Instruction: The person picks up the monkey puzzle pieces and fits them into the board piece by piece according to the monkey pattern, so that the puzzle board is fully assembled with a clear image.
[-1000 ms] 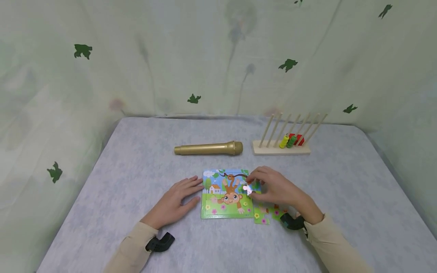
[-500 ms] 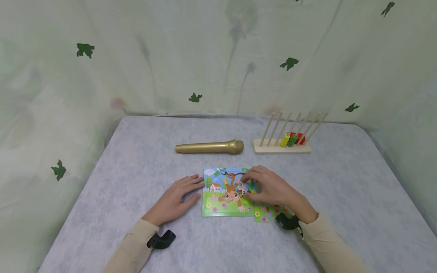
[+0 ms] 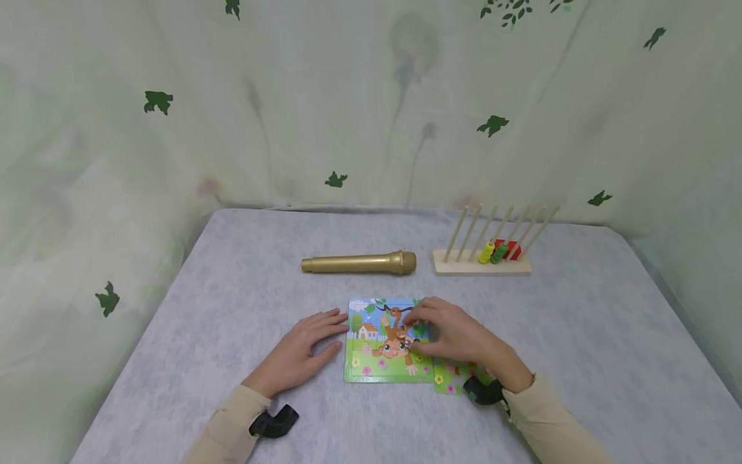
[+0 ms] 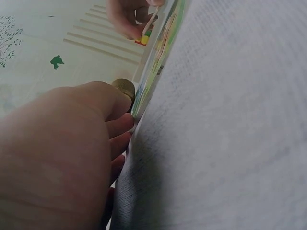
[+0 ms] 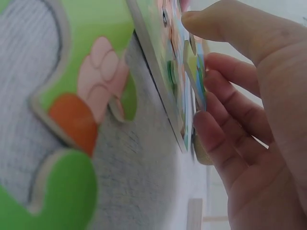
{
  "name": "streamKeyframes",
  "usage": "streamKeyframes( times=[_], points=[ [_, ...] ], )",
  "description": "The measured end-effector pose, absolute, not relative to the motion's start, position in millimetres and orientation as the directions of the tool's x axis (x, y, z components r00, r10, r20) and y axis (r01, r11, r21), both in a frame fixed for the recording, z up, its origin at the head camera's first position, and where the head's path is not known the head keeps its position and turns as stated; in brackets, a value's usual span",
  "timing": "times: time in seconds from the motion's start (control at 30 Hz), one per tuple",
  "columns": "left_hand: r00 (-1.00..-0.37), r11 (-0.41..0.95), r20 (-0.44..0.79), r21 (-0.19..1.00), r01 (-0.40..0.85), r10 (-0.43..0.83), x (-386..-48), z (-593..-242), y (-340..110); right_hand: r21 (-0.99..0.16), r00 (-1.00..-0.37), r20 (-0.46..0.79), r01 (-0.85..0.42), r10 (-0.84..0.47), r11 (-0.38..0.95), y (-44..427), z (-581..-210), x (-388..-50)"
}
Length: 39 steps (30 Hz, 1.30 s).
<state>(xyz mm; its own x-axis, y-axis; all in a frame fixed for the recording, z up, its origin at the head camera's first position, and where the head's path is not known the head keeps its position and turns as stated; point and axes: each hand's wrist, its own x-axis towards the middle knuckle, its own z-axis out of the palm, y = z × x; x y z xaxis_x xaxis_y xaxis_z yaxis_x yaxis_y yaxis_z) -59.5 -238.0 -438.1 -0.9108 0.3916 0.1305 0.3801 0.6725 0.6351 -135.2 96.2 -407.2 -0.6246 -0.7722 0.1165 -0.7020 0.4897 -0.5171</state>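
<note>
A square monkey puzzle (image 3: 379, 370) lies flat on the table. The left hand (image 3: 295, 354) rests on the cloth with its fingertips against the puzzle's left edge; in the left wrist view its fingers (image 4: 120, 127) meet that edge. Over the puzzle's right part, the right hand (image 3: 458, 332) pinches a small puzzle piece (image 3: 408, 339) between thumb and fingers. The right wrist view shows that piece (image 5: 194, 72) tilted above the puzzle board (image 5: 158, 76). Loose green pieces (image 3: 446, 380) lie at the board's lower right, partly under the right wrist; one (image 5: 72, 191) shows close up.
Behind the puzzle lies a gold toy microphone (image 3: 359, 263). To its right stands a wooden peg stand (image 3: 481, 267) with yellow and green beads and a red block. A black wrist device (image 3: 274, 422) sits on the left wrist, another (image 3: 483, 391) on the right.
The right hand has moved left with its piece, from the puzzle's right edge to farther over the board. The left hand has stayed at the left edge. The head view has tilted slightly.
</note>
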Motion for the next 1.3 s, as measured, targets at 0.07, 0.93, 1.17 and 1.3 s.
streamKeyframes(
  times=[0.07, 0.93, 1.17, 1.3],
  points=[
    [-0.911, 0.668, 0.134, 0.640, 0.381, 0.391, -59, -438, -238, -0.512, -0.616, 0.126, -0.712, -0.778, 0.481, 95, -409, -135],
    [-0.906, 0.663, 0.133, 0.639, 0.388, 0.402, -59, -440, -237, -0.403, -0.552, 0.139, -0.790, -0.822, 0.462, 92, -417, -132],
    [-0.907, 0.663, 0.140, 0.639, 0.390, 0.398, -59, -443, -237, -0.402, -0.545, 0.135, -0.794, -0.828, 0.457, 94, -418, -130],
    [-0.908, 0.664, 0.156, 0.636, 0.394, 0.389, -58, -441, -237, -0.416, -0.555, 0.147, -0.786, -0.819, 0.458, 99, -415, -129]
  ],
)
